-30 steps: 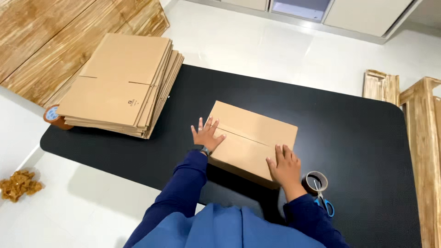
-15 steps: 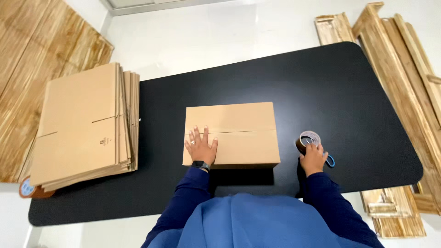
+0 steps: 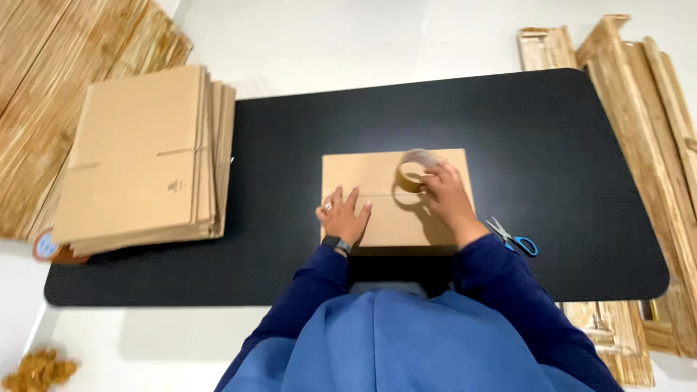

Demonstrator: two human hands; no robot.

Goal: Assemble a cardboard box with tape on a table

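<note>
Flaps look folded shut on the cardboard box (image 3: 396, 197), mid-table, but no tape shows on the seam yet. Left hand (image 3: 343, 215) presses flat, fingers spread; right hand (image 3: 444, 196) fingers clamp a tape roll (image 3: 414, 170) just above it. Scissors (image 3: 512, 237) wait beside.

I see a bright, even light from above, with no hard glare. The black tabletop (image 3: 552, 145) stays matte and shows only a faint sheen. A soft shadow falls under the tape roll (image 3: 415, 170) onto the cardboard box (image 3: 377, 218), and another below the box's near edge. The wide lens bends the tabletop's edges into curves. The right hand (image 3: 446, 196) looks slightly blurred; the rest is reasonably sharp.
</note>
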